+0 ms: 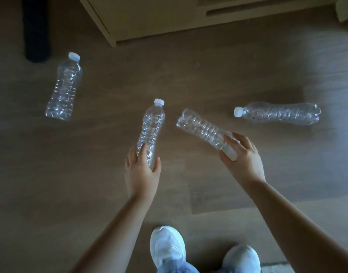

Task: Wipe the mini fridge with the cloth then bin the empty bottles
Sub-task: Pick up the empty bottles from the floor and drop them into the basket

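Several clear empty plastic bottles with white caps are in view over a wooden floor. My left hand [142, 170] grips the base end of one bottle [152, 123], its cap pointing away from me. My right hand [242, 154] is closed around the neck end of a second bottle [200, 129], whose base points up and to the left. A third bottle [63, 88] lies on the floor at the left. A fourth bottle [277, 113] lies at the right, cap to the left. No fridge, cloth or bin is in view.
A light wooden cabinet [149, 18] stands on the floor at the top. A dark upright object [36, 30] is at the top left. My two white shoes [168, 247] are at the bottom edge, with a rug edge [275, 265] beside them.
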`<action>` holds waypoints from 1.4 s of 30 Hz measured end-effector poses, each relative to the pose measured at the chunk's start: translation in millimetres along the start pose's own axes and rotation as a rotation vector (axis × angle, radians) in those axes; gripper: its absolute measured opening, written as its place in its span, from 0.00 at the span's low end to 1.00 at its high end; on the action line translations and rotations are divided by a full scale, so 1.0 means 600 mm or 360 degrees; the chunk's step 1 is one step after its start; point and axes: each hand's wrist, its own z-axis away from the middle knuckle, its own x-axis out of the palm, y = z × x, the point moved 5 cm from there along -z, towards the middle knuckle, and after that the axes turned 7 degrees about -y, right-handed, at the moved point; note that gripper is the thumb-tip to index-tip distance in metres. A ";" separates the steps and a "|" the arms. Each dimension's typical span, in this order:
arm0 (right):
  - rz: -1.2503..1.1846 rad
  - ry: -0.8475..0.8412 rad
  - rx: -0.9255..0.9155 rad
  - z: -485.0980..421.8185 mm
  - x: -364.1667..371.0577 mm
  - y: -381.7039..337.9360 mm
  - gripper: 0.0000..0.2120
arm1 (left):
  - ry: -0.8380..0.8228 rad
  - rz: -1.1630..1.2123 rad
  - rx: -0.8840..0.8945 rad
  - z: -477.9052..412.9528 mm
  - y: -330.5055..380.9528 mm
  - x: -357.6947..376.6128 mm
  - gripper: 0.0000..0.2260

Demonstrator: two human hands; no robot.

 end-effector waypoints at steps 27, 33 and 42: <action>-0.0451 0.0053 0.0324 0.066 -0.084 -0.066 0.29 | -0.0059 0.0734 -0.0496 0.065 0.049 -0.081 0.30; -0.0670 0.0290 0.0361 0.160 -0.250 -0.211 0.28 | 0.0130 0.0818 -0.0428 0.141 0.146 -0.275 0.29; -0.0766 0.0481 0.0075 0.250 -0.515 -0.434 0.28 | 0.0320 0.0969 -0.0348 0.225 0.309 -0.561 0.29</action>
